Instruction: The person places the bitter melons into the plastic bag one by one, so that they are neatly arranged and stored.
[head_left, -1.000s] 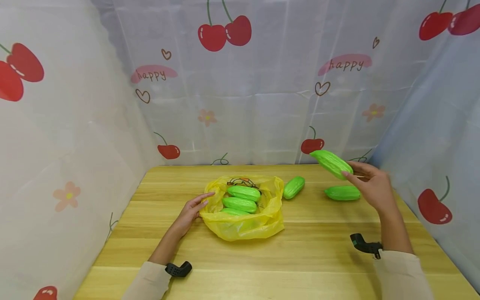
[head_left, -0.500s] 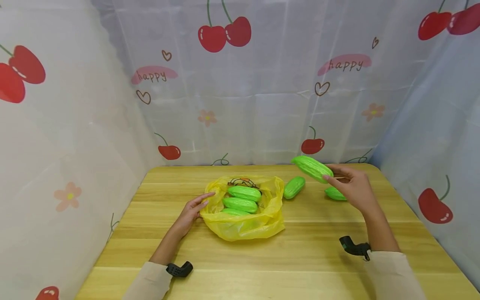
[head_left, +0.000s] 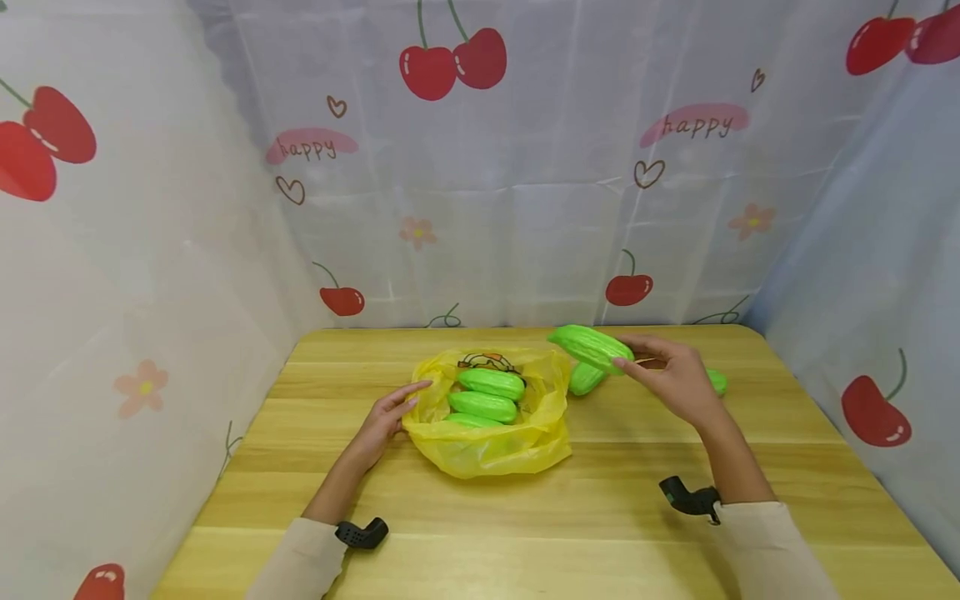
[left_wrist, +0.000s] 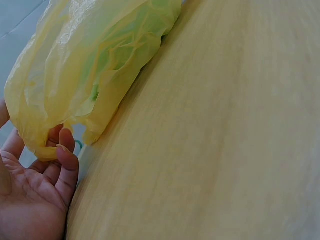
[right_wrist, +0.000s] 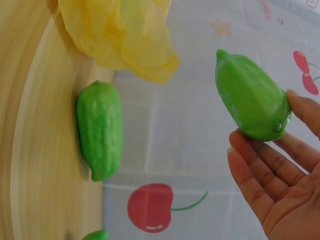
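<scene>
your right hand pinches the held green melon by its blunt end, and its pointy end aims toward the yellow bag. this melon is up in the air near the bag's right side. your left hand holds the bag's left edge. the bag sits on the wooden table, and three green melons show inside. the bag's right side stands between them and the one you hold. a loose melon lies just beside the bag. a far melon lies more to the right, mostly hidden behind your right hand. a cherry cloth hangs at the back.

the left wrist view shows your fingers bent round the bag's edge, which the head view hides. the right wrist view shows a tiny bump on the held melon's blunt end. there, the loose melon shows whole; from the head, the held one covers part of it.
</scene>
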